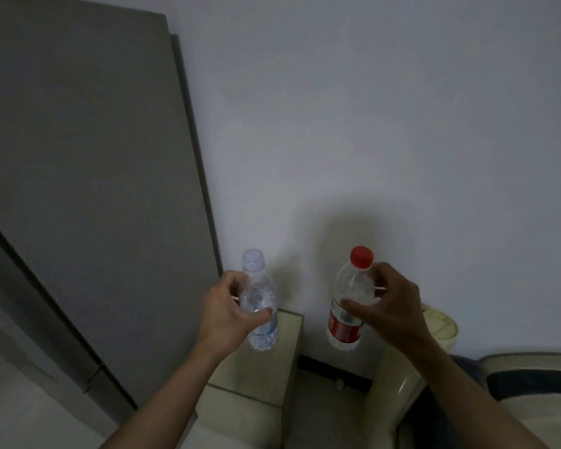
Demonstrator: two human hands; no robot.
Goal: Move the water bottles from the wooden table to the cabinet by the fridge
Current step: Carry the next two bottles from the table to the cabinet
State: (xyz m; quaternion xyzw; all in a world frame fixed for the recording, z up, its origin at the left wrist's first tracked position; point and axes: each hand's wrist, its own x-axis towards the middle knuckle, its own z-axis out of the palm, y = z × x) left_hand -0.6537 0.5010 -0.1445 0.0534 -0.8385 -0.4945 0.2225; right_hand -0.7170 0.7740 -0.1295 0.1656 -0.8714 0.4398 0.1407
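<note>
My left hand grips a clear water bottle with a pale cap and blue label, held upright in the air above the small beige cabinet. My right hand grips a second clear bottle with a red cap and red label, also upright, held over the gap to the right of the cabinet. The tall grey fridge stands directly left of the cabinet. The wooden table is out of sight.
A white wall fills the background. To the right of the cabinet stands a cream rounded piece of furniture and a dark-trimmed cushion or seat. A dark floor gap lies between them. The room is dim.
</note>
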